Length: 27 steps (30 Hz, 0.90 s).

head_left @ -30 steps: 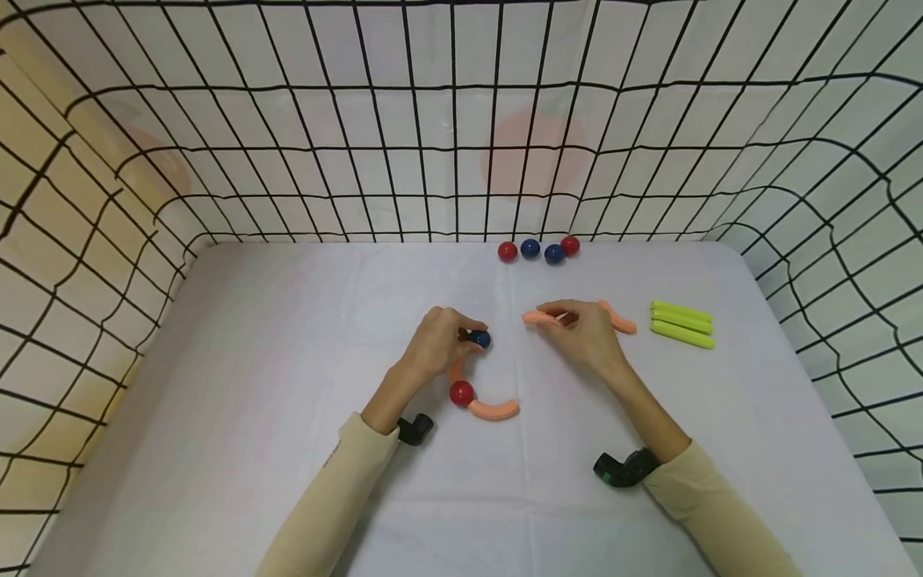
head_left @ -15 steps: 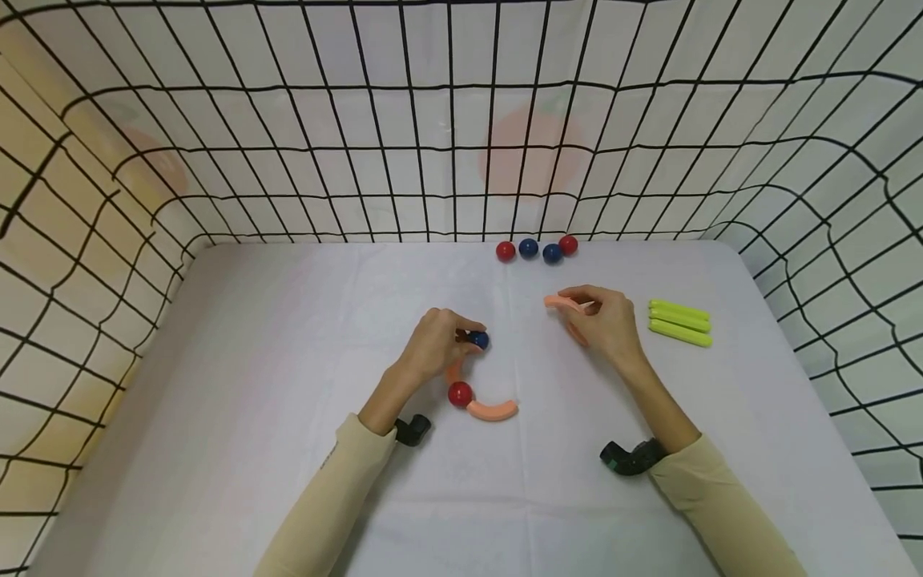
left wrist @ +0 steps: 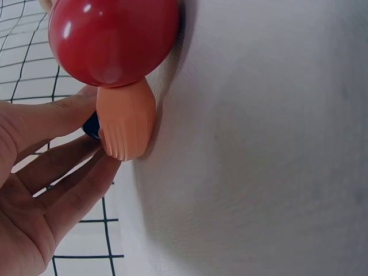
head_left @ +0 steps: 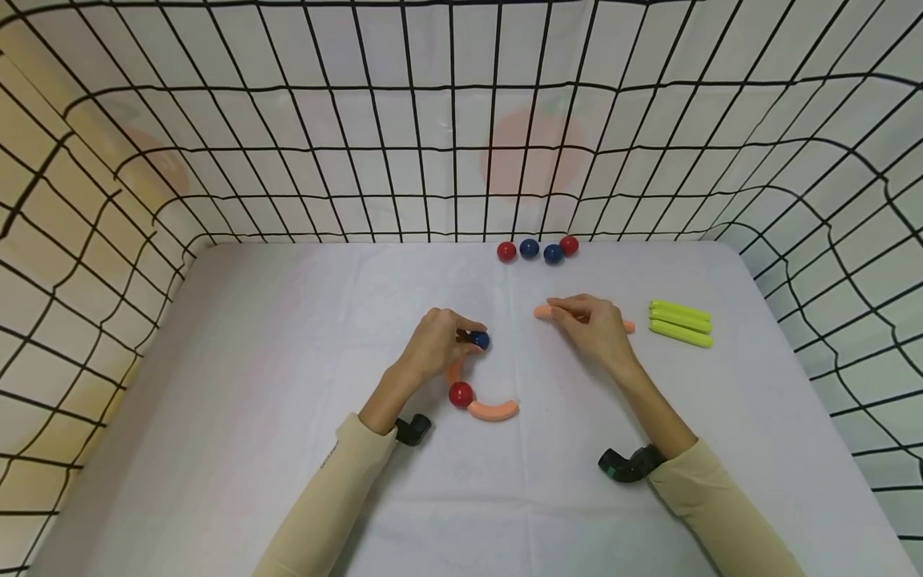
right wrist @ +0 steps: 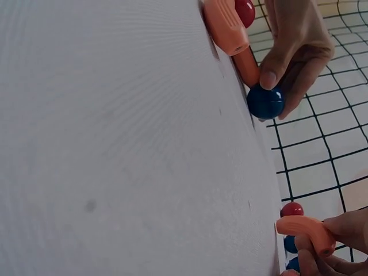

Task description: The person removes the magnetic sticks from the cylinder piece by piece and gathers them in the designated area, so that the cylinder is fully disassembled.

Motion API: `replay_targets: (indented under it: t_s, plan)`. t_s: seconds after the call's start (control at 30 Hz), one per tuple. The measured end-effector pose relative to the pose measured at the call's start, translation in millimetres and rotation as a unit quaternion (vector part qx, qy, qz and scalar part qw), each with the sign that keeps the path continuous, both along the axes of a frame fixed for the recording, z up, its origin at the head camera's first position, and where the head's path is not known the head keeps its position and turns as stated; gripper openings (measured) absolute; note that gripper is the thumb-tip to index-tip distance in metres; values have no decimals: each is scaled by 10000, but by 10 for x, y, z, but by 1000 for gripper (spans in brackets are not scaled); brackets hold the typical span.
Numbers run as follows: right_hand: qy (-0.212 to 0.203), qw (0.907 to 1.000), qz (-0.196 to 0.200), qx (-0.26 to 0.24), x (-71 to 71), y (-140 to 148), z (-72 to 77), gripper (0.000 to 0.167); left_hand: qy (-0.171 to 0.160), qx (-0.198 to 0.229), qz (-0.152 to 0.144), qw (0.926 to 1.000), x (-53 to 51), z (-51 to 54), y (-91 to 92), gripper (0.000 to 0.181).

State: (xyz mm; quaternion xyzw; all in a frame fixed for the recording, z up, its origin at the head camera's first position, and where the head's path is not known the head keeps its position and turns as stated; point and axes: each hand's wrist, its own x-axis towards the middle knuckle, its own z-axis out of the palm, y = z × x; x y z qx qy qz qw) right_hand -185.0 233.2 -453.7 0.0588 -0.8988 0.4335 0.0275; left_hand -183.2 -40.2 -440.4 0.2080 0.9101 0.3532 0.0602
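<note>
My left hand (head_left: 436, 344) grips a blue ball (head_left: 480, 340) between thumb and fingers at the end of a curved orange stick (head_left: 454, 371). That stick meets a red ball (head_left: 461, 393), and a second curved orange stick (head_left: 493, 411) extends right from the ball. The left wrist view shows the red ball (left wrist: 115, 40) large, with the fingers touching the orange stick (left wrist: 126, 118) beyond it. My right hand (head_left: 594, 328) pinches another curved orange stick (right wrist: 305, 230). Beyond the right hand an orange end (head_left: 630, 327) shows, the rest hidden.
Several red and blue balls, among them a red ball (head_left: 507, 252), line the far edge by the black wire grid (head_left: 456, 160). Three yellow-green sticks (head_left: 681, 324) lie at the right. White cloth (head_left: 288, 361) covers the table.
My right hand moved up and right with an orange stick, then back down and left. The left hand stays on the blue ball.
</note>
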Motion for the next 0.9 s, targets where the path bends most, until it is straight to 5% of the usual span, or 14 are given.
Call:
replay_targets:
  t_s: [0.27,0.57,0.9]
  plan:
    - [477,9986,144,160,43,-17,-7,23,-31,-9,-2,10000,1,-4,-2,33]
    - [566,9865,835,1293,127,-106,28,27,-62,37,0,10000,2,-10,-1,33]
    - [656,9775,308,1979,158,-147,41,26,-48,94,-48,9999,4,-4,-12,33]
